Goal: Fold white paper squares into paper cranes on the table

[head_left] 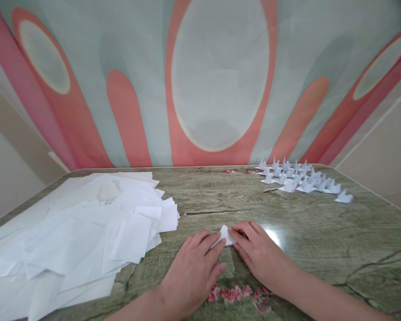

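Head camera, table: a wood-patterned table runs away from me to the back wall, its grain grey-green, with dark cracks in the pattern.
Folded paper: the small white folded paper lies at the near middle of the table, between the two hands, one corner pointing toward the wall.
Left hand: the left hand reaches in with its back up and holds the paper's left side in a narrow grip, fingertips close together; its thumb sits lower, apart from the paper.
Right hand: the right hand holds the paper's right side, its fingertips also drawn in narrowly; from here I cannot tell how far the fingers go underneath.
Blossoms: pink blossoms show on the tabletop at the near edge, between the wrists.
Loose sheets: a broad, untidy heap of white sheets spreads over the table's left side, overlapping at all angles; one bears small print, too blurred to read.
Paper birds: a cluster of folded white birds stands in slanting rows at the far right, one at the near right end.
Wall: a pale blue-green hanging with coral shapes and ovals covers it.
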Tool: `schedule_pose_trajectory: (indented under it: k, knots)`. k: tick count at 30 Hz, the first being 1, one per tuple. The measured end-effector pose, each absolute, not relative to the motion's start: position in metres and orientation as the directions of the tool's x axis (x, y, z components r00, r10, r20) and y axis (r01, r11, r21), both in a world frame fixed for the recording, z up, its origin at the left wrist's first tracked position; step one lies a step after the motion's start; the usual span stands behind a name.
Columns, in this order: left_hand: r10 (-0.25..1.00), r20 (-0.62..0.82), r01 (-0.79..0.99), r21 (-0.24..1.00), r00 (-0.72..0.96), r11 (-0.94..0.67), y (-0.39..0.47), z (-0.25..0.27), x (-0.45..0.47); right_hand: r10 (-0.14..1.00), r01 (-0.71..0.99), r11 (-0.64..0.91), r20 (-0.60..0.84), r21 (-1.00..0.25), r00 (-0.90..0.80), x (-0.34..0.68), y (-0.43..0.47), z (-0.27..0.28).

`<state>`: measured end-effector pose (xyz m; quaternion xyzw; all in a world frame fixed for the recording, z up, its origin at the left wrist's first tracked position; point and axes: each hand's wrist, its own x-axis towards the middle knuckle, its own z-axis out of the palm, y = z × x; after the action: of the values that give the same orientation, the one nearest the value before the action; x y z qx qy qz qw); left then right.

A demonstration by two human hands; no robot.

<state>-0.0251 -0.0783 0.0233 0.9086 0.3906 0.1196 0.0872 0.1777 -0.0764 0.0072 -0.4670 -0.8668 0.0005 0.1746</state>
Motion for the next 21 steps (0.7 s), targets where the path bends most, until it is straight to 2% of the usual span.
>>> schedule_pose_trajectory:
  k: [11,21]
  knots:
    - [0.696,0.069,0.669,0.220,0.715,-0.710,-0.0758,0.0222,-0.0267,0.814,0.823,0.554,0.288,-0.124,-0.505,0.1748,-0.0766,0.0089]
    - [0.702,0.052,0.684,0.184,0.710,-0.706,-0.0755,0.0239,-0.0259,0.837,0.827,0.524,0.306,-0.204,-0.454,0.1833,-0.0781,0.0048]
